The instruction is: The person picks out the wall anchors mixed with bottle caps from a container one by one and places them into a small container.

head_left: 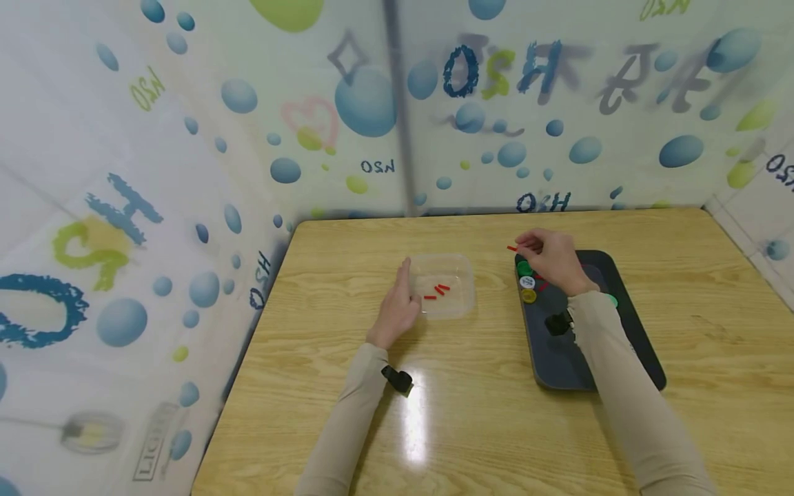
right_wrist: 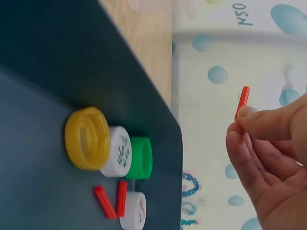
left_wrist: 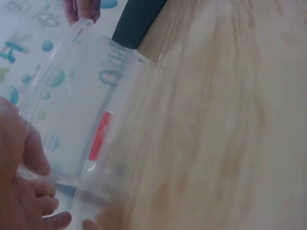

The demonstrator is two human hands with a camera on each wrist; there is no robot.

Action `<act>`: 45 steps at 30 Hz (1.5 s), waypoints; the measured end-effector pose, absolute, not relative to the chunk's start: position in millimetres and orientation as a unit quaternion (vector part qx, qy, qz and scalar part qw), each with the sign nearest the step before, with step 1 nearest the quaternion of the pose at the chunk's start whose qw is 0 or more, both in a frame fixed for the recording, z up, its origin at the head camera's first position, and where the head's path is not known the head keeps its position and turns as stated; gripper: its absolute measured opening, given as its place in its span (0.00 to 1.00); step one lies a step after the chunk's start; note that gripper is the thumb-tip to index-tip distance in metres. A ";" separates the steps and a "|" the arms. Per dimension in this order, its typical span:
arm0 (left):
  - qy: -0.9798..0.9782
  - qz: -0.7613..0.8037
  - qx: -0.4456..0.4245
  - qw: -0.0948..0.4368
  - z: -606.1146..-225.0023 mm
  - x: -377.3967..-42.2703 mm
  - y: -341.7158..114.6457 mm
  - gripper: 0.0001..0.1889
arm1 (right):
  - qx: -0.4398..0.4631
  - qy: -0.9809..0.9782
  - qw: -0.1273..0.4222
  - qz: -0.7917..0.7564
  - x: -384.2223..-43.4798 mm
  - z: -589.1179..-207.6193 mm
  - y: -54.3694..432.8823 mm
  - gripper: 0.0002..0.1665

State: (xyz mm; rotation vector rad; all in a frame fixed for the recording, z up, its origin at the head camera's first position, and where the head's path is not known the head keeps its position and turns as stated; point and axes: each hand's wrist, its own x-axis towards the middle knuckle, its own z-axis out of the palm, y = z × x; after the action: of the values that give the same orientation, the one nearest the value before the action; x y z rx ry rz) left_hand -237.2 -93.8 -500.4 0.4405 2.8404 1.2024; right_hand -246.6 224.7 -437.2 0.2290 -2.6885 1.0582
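A clear plastic container (head_left: 462,306) holds several small red sticks (head_left: 430,297). My left hand (head_left: 395,311) is at its left side; in the left wrist view the thumb (left_wrist: 37,155) laps over the rim while other fingers curl outside the wall. Above the far left corner of a dark tray (head_left: 626,331), my right hand (head_left: 552,260) pinches another red stick (right_wrist: 243,97) between thumb and fingertips. Inside the tray lie a yellow cap (right_wrist: 87,138), a green cap (right_wrist: 143,158), white caps (right_wrist: 117,152) and red sticks (right_wrist: 122,199).
The wooden table (head_left: 310,331) meets a patterned curtain (head_left: 366,186) at its back edge and left side. A light green round piece (head_left: 612,301) shows beside the right sleeve in the tray. Bare table lies between container and tray.
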 end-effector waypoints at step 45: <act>0.916 0.379 0.128 0.025 -498.3 -238.2 -92.7 0.41 | 0.183 -0.887 0.041 0.422 -254.7 -444.0 134.9 0.10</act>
State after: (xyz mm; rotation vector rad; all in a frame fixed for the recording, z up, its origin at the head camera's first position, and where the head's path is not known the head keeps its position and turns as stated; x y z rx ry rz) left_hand -238.2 -92.7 -498.3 0.3972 2.8333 1.1713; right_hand -254.7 134.9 -444.0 0.5610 -2.7159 1.2925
